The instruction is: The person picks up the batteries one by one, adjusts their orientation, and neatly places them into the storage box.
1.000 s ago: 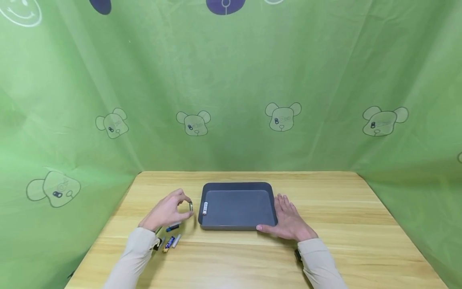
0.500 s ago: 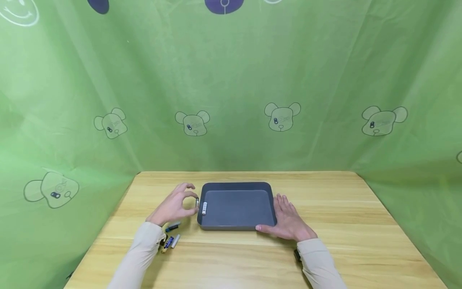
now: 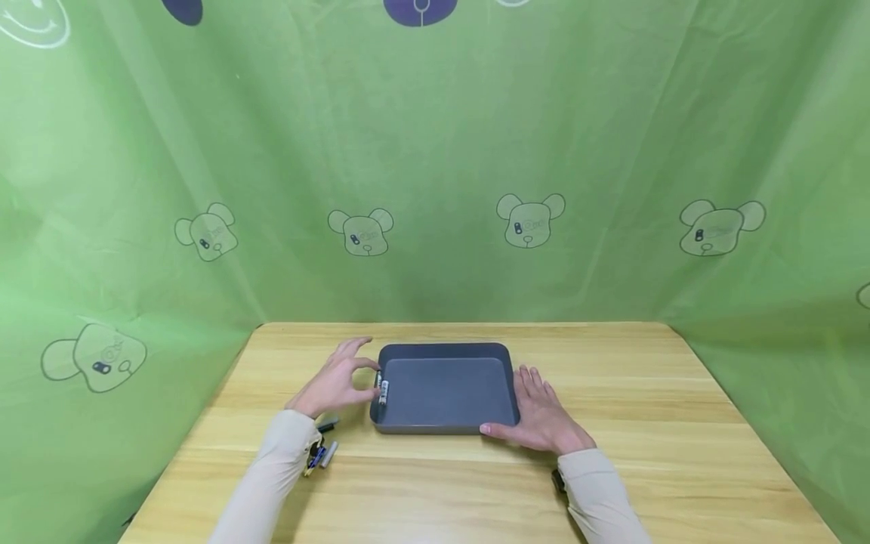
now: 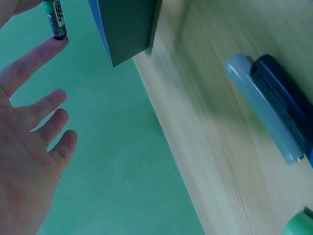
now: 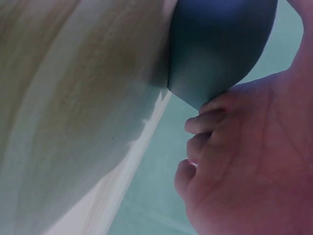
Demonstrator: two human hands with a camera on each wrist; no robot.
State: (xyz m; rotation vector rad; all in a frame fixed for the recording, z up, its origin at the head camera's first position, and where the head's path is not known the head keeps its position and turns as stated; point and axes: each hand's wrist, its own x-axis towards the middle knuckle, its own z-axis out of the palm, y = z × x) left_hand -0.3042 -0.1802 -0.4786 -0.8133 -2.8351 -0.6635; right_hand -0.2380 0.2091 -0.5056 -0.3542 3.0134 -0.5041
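Left hand (image 3: 333, 387) has moved to the tray (image 3: 448, 393), grip pinching a battery (image 4: 56, 20); right hand (image 3: 541, 417), fingers straight, touches the tray's side

At the left wrist, the top edge crops the battery (image 4: 55, 20) at 11 o'clock; the right edge cuts the dark blue tube (image 4: 283, 93) at 3 o'clock and a green thing (image 4: 299, 225), unidentifiable, at 4. At the right wrist, the tray (image 5: 220, 49) is cut at 1 o'clock, the right hand (image 5: 247, 156) at 4. From the head, the battery's lettering is too small.
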